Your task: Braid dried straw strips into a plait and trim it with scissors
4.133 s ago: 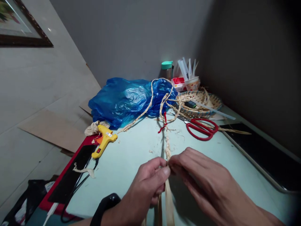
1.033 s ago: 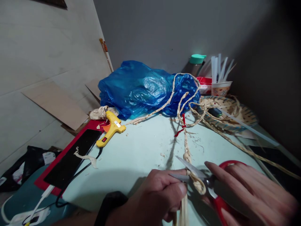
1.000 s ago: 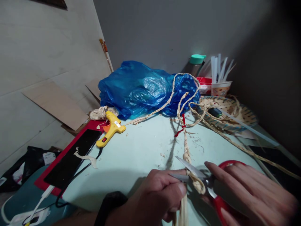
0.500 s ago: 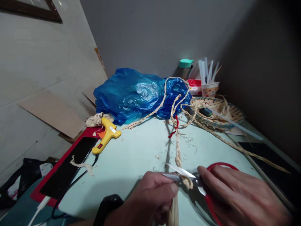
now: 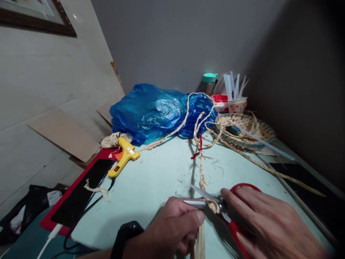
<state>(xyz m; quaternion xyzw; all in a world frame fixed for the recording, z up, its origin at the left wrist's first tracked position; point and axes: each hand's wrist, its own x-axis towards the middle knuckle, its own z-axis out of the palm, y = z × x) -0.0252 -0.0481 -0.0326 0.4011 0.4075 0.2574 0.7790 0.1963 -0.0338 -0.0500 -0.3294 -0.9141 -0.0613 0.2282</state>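
Observation:
My left hand (image 5: 178,226) pinches the pale fibre strands at the lower end of a braided cord (image 5: 201,167), close to the table's near side. In my right hand (image 5: 269,219) are red-handled scissors (image 5: 234,230), their blades parted and pointing left. A short folded stub of fibre (image 5: 212,206) lies between the blades near the pivot. The blade tips reach just above my left fingers. Further up, a red tie (image 5: 200,144) is around the braid, which runs on in loops towards a blue plastic bag (image 5: 151,111). My right fingers partly hide the scissor handles.
A yellow glue gun (image 5: 124,156) and a black phone-like slab (image 5: 83,190) lie on the left. At the back right stand a woven basket (image 5: 242,144), a paper cup (image 5: 237,105) of glue sticks and a bottle (image 5: 209,82). A dark panel (image 5: 299,187) lies far right.
The scissor blades have closed slightly around the fibre stub, and my right hand has shifted a little left. My left hand keeps its pinch. The camera view has tilted slightly.

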